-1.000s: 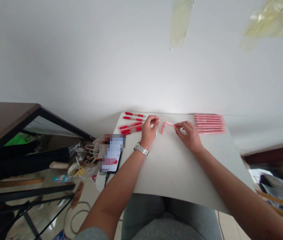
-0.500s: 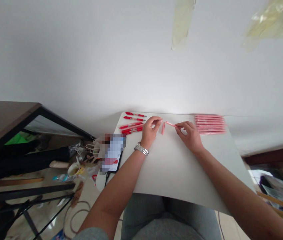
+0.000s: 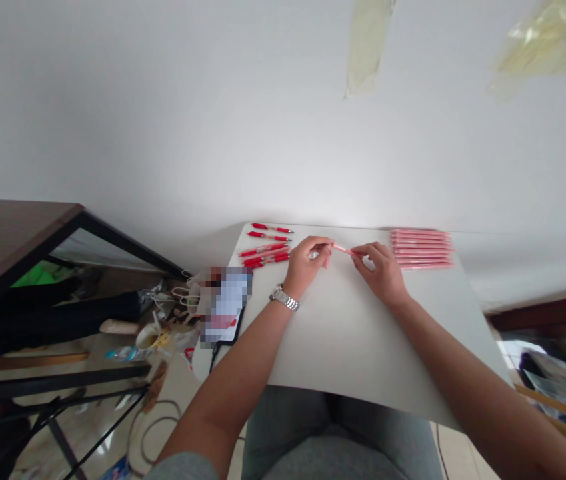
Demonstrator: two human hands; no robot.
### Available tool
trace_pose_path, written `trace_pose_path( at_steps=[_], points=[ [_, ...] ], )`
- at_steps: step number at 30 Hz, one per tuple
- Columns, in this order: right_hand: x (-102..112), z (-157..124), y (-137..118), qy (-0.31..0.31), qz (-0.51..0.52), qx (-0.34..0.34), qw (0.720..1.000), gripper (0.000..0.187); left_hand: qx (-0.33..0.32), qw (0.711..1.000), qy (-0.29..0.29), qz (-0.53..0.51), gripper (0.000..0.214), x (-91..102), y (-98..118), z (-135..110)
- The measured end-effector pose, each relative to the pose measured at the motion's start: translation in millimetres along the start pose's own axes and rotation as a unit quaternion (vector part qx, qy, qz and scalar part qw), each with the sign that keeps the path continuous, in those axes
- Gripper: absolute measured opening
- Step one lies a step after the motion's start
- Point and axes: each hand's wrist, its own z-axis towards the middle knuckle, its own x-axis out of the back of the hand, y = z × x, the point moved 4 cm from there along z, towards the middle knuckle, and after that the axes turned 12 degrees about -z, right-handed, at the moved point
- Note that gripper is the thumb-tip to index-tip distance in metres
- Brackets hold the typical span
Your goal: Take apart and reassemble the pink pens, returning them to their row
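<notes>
A slim pink pen [image 3: 343, 249] spans the gap between my two hands above the white table. My right hand [image 3: 381, 272] pinches its right end between thumb and fingertips. At the pen's left end, the closed fingertips of my left hand [image 3: 305, 261] meet it and hide whatever small part is there. A pink pen cap [image 3: 327, 262] is partly covered by my left fingers. To the left lie several red pens [image 3: 269, 237], spread in a loose group. On the right is a neat row of pink pens [image 3: 421, 249].
A phone [image 3: 227, 307] with a cable rests on the table's [image 3: 343, 333] left edge. The wall [image 3: 283, 133] rises right behind the table. A dark desk [image 3: 17, 227] stands at the left, with a plastic bottle [image 3: 127, 354] and clutter on the floor below.
My left hand has moved right, and its fingertips now meet the pen's left end, closing the small gap between them. My right hand has stayed nearly still.
</notes>
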Motion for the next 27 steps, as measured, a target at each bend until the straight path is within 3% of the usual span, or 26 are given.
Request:
trace_pose_path(
  at_steps=[12,27],
  points=[
    [3,1,-3,0.0,0.005,0.012,1.0,0.012,0.004,1.0,0.011,-0.01,0.017,4.6,-12,0],
    [1,0,-5,-0.02,0.001,0.01,1.0,0.011,-0.002,0.999,0.003,-0.032,0.017,1.2,3,0]
  ],
)
